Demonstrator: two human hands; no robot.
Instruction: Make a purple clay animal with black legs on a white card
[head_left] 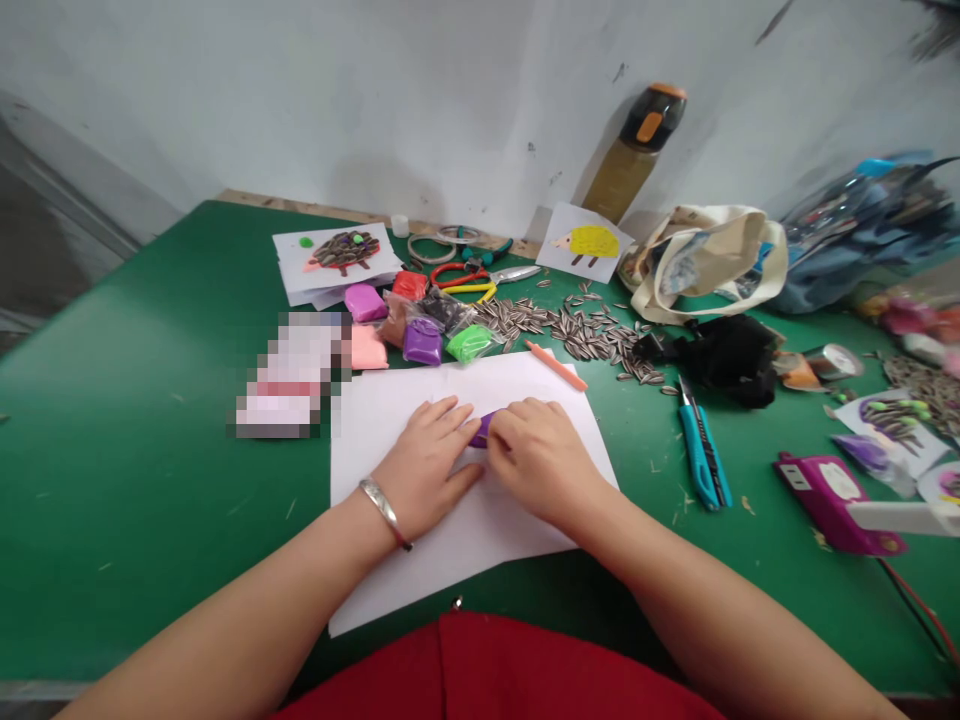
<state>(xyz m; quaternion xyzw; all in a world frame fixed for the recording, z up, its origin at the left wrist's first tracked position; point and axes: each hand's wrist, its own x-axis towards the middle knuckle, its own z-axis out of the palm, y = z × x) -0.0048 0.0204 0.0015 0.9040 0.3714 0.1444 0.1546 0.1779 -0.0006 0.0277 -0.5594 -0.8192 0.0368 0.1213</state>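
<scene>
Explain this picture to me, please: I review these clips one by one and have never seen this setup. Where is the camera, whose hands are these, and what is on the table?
There is no machine here. A person wears one camera on the head, looking down at their own bare hands, so the arms enter from the bottom edge. The left hand, with a bracelet at the wrist, and the right hand both press on a small purple clay piece lying on a white paper sheet. The sheet lies on a green table. Behind it are coloured clay packets, a scatter of sunflower seeds, an orange pencil, a teal utility knife and two hedgehog pictures. A bottle leans on the wall.
</scene>
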